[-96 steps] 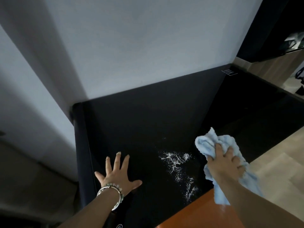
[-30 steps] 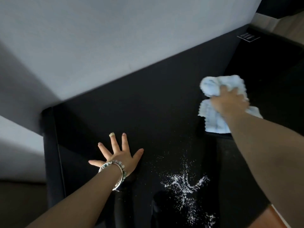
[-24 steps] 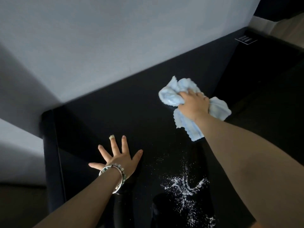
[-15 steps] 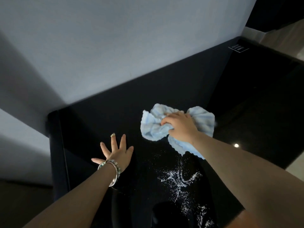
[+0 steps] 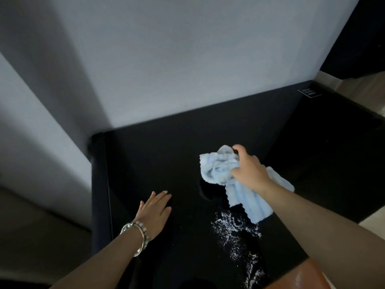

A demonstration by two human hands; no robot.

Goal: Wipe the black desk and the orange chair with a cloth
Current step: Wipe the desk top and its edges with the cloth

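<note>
A view from above looks down on a glossy black desk (image 5: 158,155) set against a pale wall (image 5: 187,59). The person's right hand (image 5: 249,172) grasps a bunched light blue cloth (image 5: 218,167) near the middle of the desk, fingers curled into the fabric, while a loose tail of the cloth hangs toward the desk's front edge. Just in front of that tail, a scatter of white powder (image 5: 235,228) lies on the desk and trails to the front edge. The left hand (image 5: 155,211) rests flat on the desk near its left edge, fingers straight and together, released, holding nothing. A beaded bracelet (image 5: 138,236) circles that wrist. A sliver of the orange chair (image 5: 300,276) shows beyond the desk's front edge, at bottom right.
</note>
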